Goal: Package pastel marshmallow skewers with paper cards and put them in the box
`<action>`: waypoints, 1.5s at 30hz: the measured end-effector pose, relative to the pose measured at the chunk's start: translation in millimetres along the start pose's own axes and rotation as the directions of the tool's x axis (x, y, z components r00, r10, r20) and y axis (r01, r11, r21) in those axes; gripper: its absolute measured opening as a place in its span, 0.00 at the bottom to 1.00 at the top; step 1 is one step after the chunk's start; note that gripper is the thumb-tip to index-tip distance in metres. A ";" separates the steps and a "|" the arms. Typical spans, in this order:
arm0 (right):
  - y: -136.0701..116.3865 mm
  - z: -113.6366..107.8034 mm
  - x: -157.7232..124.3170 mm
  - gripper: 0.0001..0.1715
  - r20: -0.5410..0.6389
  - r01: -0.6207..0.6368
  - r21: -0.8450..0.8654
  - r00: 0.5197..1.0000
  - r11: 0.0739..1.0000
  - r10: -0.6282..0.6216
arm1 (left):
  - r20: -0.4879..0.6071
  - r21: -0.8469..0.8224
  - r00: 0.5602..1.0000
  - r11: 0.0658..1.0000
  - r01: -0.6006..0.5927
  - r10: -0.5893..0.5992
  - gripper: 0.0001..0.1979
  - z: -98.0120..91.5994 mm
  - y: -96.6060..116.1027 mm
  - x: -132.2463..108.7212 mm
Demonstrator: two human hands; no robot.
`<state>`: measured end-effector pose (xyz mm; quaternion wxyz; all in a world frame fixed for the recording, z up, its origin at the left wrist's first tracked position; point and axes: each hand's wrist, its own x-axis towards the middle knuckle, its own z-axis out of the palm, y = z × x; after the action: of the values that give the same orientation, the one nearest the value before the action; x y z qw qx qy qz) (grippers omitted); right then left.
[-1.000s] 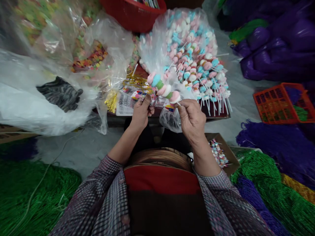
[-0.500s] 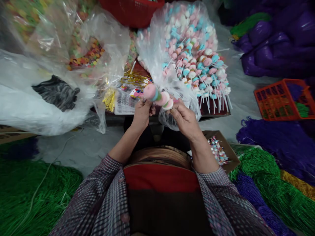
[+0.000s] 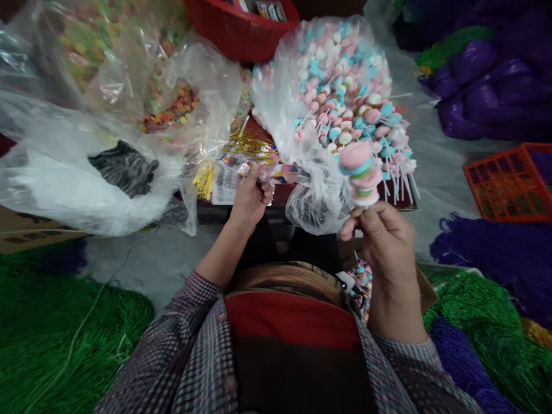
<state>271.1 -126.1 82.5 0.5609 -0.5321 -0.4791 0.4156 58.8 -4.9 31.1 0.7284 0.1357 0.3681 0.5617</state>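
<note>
One sweet skewer [image 3: 360, 172] was in hand, apart from the rest. The right hand [image 3: 387, 244] had its fingers closed round the bottom of the stick and held the skewer upright, in front of the big clear bag [image 3: 284, 98] and off to the right of the body. The left hand [image 3: 250, 196] rested at the near edge of the surface [image 3: 215, 213], its fingers curled shut on what looked like a thin printed wrapper [image 3: 280, 171]; how it gripped it was hard to make out.

By my reading, this was the stage between picking a skewer and covering it. Bringing the two together would call for the right hand to swing back toward the left, and for the wrapper's mouth to be opened.

Counted: one skewer held, with about five soft pieces stacked on it. There was one big bag of like skewers, too many to count, and one heap of gold ties [image 3: 241, 145]. Of baskets there were two, a red basket [image 3: 241, 34] and an orange basket [image 3: 509, 181]. One cardboard box [image 3: 425, 290] sat by the right knee.
</note>
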 end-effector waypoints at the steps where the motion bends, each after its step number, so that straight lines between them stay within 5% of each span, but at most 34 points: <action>1: 0.7 -2.4 -4.5 0.16 0.020 -0.006 -0.024 1.000 1.000 0.006 | 0.010 -0.006 1.000 1.000 0.002 -0.002 0.19 0.3 -0.7 -0.3; 15: 3.4 -11.2 -11.1 0.13 0.081 0.115 -0.487 0.993 0.866 -0.087 | 0.008 0.019 1.000 1.000 -0.024 0.023 0.20 6.3 -4.8 -5.1; 24: -5.4 -20.8 -12.2 0.13 0.110 0.011 -0.482 0.993 0.876 0.048 | 0.005 0.073 0.998 0.995 -0.068 0.068 0.22 3.6 -6.3 -1.0; 34: -9.3 -26.9 -10.7 0.13 0.065 0.023 -0.560 0.998 0.828 0.016 | -0.013 0.154 0.995 0.983 -0.100 0.103 0.21 5.7 -1.2 -2.9; 45: -2.2 -23.7 -6.9 0.16 0.061 0.011 -0.409 0.998 0.913 0.016 | -0.015 0.194 0.989 0.971 -0.141 0.147 0.22 8.8 0.1 -2.6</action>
<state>292.9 -137.7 84.7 0.4213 -0.6248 -0.5722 0.3235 64.6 -5.4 38.2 0.6638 0.2237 0.4206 0.5765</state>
